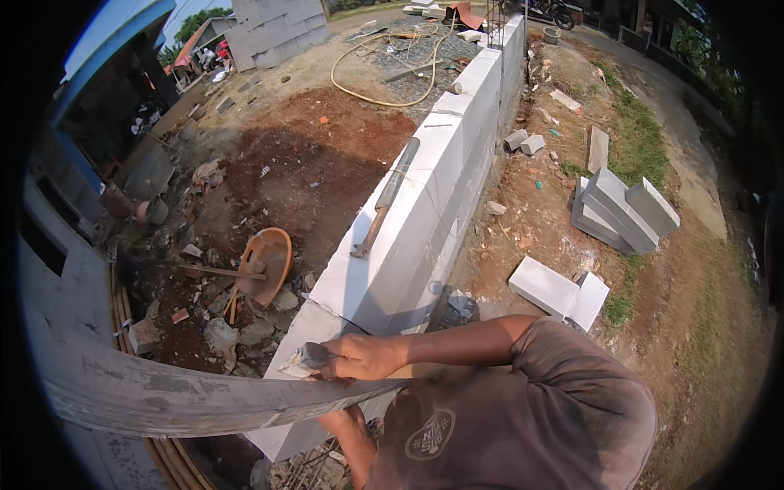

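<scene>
At lower centre, the right hand (363, 357) grips a mortar-caked trowel (304, 359) over the white block wall (425, 204). The left hand (343, 420), below, holds a long grey plank (180, 396). An orange basin (265, 257) lies tipped among rubble at left, its contents unclear.

Hard daylight; the white block wall (425, 212) glares along its top and drops a dark shadow on the red soil (310, 163) to its left. Straight edges bow; the rim goes black.
</scene>
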Tool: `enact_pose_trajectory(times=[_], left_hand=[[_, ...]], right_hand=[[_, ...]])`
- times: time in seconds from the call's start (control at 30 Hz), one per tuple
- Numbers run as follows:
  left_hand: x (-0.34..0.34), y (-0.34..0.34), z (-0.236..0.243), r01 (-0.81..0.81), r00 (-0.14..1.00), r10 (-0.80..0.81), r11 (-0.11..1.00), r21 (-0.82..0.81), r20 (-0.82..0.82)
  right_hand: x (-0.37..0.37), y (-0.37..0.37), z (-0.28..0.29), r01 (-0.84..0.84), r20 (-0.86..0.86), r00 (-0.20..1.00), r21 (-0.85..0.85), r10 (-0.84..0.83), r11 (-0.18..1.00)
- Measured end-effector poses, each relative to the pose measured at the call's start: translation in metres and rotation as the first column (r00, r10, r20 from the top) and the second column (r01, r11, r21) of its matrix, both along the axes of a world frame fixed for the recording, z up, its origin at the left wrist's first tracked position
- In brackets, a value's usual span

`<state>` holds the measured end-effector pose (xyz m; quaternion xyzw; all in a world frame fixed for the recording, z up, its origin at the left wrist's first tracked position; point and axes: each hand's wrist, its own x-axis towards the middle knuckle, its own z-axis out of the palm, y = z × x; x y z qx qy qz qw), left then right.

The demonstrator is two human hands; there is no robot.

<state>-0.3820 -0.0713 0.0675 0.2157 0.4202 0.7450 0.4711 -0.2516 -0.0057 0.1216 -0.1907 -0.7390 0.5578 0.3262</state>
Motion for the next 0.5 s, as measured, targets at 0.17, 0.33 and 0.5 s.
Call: enact_pose_trajectory(times=[0.17,0.33,0.5], left_hand=[[-0.013,-0.004,-0.012,0.120,0.992,-0.113,0.982,0.145,-0.060],[-0.009,0.003,0.004,0.032,0.997,-0.027,0.998,0.061,-0.077],[-0.016,-0.005,0.013,-0.026,0.999,0.026,1.000,0.016,0.019]], right_hand=[[-0.005,-0.010,-0.012,0.096,-0.089,0.990,-0.156,-0.111,0.983],[0.011,-0.016,-0.010,0.414,-0.089,0.894,-0.213,-0.440,0.885],[0.049,-0.014,0.059,0.736,-0.307,0.651,0.031,-0.694,0.677]])
